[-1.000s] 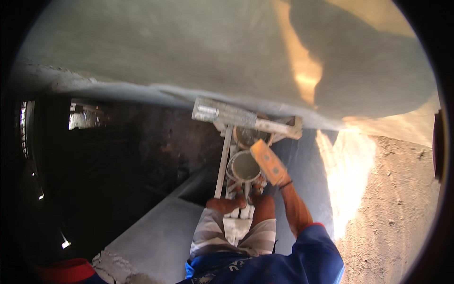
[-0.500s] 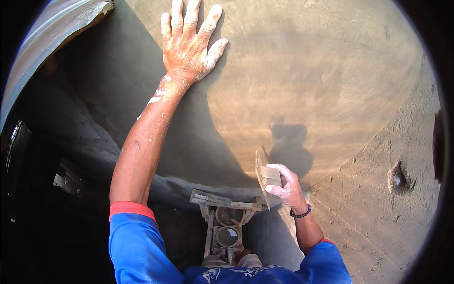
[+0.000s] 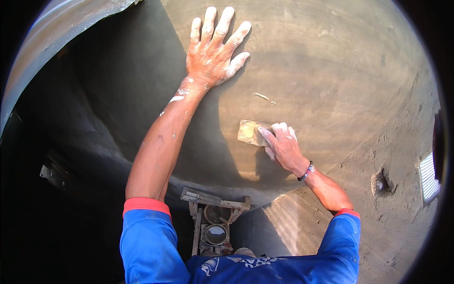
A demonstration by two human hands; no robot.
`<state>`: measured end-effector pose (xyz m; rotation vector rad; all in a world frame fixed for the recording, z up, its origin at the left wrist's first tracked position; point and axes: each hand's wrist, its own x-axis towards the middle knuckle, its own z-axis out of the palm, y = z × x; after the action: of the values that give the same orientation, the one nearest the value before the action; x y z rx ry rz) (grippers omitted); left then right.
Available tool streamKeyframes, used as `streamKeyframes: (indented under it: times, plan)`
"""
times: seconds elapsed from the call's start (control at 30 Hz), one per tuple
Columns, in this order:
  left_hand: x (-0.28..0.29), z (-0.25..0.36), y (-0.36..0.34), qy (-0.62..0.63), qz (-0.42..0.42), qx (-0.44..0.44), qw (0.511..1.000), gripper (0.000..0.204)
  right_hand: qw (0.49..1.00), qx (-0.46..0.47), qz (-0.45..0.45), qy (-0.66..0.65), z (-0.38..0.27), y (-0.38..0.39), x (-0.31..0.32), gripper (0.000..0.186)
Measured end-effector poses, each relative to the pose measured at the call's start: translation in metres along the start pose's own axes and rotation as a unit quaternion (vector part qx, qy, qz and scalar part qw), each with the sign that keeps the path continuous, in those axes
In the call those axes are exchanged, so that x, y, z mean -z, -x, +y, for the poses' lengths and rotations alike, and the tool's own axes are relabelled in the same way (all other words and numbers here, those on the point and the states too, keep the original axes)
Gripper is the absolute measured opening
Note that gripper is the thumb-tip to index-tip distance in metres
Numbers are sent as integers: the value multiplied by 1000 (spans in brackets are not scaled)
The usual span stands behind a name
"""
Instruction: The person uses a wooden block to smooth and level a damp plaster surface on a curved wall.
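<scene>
My left hand [image 3: 213, 54] is spread against the grey plastered wall [image 3: 307, 75], fingers apart and holding nothing. Whitish dried plaster coats its fingertips and spots the wrist. Lower and to the right, my right hand [image 3: 286, 149] grips a small flat plastering float [image 3: 249, 133], its face laid against the wall. The grip of the float is mostly hidden under my fingers. Just above the float, a short pale ridge of wet plaster [image 3: 261, 96] stands out on the smoothed surface.
Below, a wooden scaffold [image 3: 220, 201] carries round buckets, one holding water [image 3: 215, 234]. At the right, a rougher wall [image 3: 369, 217] has a hole [image 3: 382, 183] in it. A corrugated sheet [image 3: 61, 40] curves along the upper left edge; deep shadow lies beneath it.
My right hand has brought the float up and left, from tilted on edge to flat on the wall. A plaster ridge now shows above it. The whole view has shifted slightly.
</scene>
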<state>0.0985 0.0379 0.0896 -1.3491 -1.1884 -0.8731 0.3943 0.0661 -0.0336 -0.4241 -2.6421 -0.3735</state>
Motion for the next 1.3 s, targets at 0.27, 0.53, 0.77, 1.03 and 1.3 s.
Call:
streamKeyframes:
  times: [0.27, 0.53, 0.77, 1.03, 1.3]
  plan:
    - [13, 3, -9, 44, 10, -9, 999, 71, 996, -32, 70, 40, 3, -27, 24, 73]
    - [0, 0, 1, 12, 31, 1, 999, 72, 993, -1, 116, 23, 11, -18, 46, 74]
    - [7, 1, -3, 13, 23, 5, 1000, 72, 995, 41, -33, 82, 2, -15, 3, 67]
    - [24, 4, -9, 68, -2, -3, 998, 70, 983, -26, 157, 89, 27, -68, 104, 64]
    - [19, 1, -7, 70, 23, -11, 997, 70, 980, 102, -111, 130, 13, -11, 21, 52]
